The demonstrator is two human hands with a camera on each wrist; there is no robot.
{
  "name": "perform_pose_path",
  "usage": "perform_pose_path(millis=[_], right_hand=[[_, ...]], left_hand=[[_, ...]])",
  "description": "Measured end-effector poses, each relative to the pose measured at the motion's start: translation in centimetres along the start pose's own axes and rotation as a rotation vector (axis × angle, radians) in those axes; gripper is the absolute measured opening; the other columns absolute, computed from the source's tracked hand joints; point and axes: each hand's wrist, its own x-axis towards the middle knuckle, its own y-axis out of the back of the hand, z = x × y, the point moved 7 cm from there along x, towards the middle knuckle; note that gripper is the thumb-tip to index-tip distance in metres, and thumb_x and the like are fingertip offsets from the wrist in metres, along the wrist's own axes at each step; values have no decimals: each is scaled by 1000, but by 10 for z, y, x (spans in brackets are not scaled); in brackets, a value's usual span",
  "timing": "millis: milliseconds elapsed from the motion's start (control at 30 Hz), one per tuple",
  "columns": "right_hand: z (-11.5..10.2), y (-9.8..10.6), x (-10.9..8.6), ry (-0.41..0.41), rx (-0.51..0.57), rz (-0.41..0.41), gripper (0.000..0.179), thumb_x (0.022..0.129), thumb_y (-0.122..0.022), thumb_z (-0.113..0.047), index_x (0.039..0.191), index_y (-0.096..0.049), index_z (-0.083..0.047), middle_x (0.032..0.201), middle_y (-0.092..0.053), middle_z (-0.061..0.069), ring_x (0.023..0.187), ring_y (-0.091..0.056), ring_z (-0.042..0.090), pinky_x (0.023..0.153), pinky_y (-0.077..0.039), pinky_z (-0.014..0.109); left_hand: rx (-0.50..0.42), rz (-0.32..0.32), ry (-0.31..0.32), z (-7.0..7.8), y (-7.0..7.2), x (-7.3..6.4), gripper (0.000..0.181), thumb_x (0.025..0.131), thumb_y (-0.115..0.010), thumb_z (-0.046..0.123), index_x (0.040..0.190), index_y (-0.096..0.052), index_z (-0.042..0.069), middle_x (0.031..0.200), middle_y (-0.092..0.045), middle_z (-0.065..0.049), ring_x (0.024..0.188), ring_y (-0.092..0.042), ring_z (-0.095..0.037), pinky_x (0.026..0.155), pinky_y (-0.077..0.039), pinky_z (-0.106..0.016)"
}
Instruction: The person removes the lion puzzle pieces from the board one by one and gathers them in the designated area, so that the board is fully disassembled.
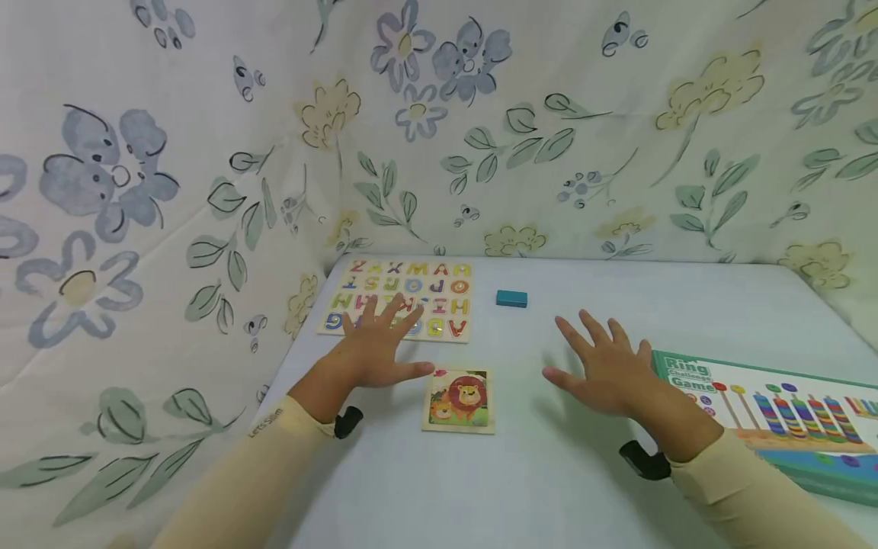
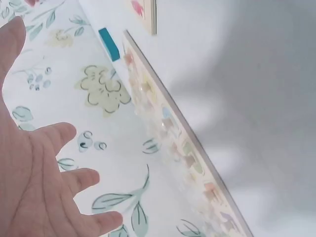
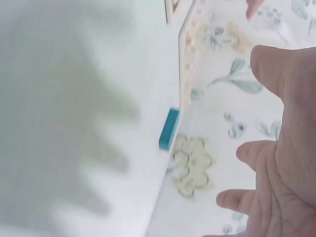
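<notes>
My left hand is held over the table with its fingers spread, overlapping the lower edge of the alphabet puzzle board in the head view. Nothing is in it. Just beyond its thumb lies a small square lion puzzle in a pale wooden frame. On the other side, my right hand hovers with spread fingers and holds nothing; its shadow falls on the table. A small teal block lies past the fingertips, between the two hands. The left wrist view shows raised knobs along the alphabet board.
At the right, close by my right forearm, lies a flat "Ring Challenge Game" box with a green edge. Flower-printed cloth hangs behind the white table and along its left side. Both wrists carry a black strap piece.
</notes>
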Motion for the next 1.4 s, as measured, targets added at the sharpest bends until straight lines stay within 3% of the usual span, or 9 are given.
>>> perform_pose_path(millis=[367,533,667,767,1033,1400], right_hand=[[-83,-41,26,87,28,-76,91,90,-59,-70,164,-24,-32,171,-18,15,150,-18,56,105,-14,87],[-122,-62,39,123,47,-156,86,90,-61,-69,162,-29,-34,171,-20,11,152,-17,52,106,-16,86],[-143,-72,43,158,57,-204,78,92,-61,-65,159,-36,-35,171,-21,9,153,-18,50,108,-17,84],[-153,-74,45,192,48,-209,72,93,-64,-60,156,-43,-32,169,-26,9,152,-22,49,110,-21,81],[-167,-69,52,285,45,-126,65,88,-77,-49,143,-58,-21,155,-46,7,140,-40,37,105,-43,62],[-174,-63,72,221,100,-181,67,71,-94,-39,127,-68,-12,130,-56,7,116,-44,26,97,-47,47]], left_hand=[[0,-116,-53,22,-34,-19,106,76,-57,88,162,-31,32,172,-14,-8,155,-9,-50,107,-16,-86],[-16,-172,-41,22,-51,-21,107,73,-64,87,160,-34,32,171,-20,-8,154,-15,-48,107,-22,-83],[-38,-194,-35,22,-58,-21,105,74,-70,80,160,-36,30,169,-25,-7,153,-20,-46,106,-28,-81],[-55,-205,-33,22,-59,-21,104,75,-74,74,160,-36,28,169,-26,-7,152,-23,-45,105,-31,-80],[-79,-210,-24,19,-62,-17,105,74,-77,71,160,-35,29,169,-26,-5,152,-24,-42,104,-33,-80],[-86,-244,-15,22,-59,-14,105,73,-79,70,159,-36,29,168,-26,-5,150,-25,-39,102,-33,-81]])
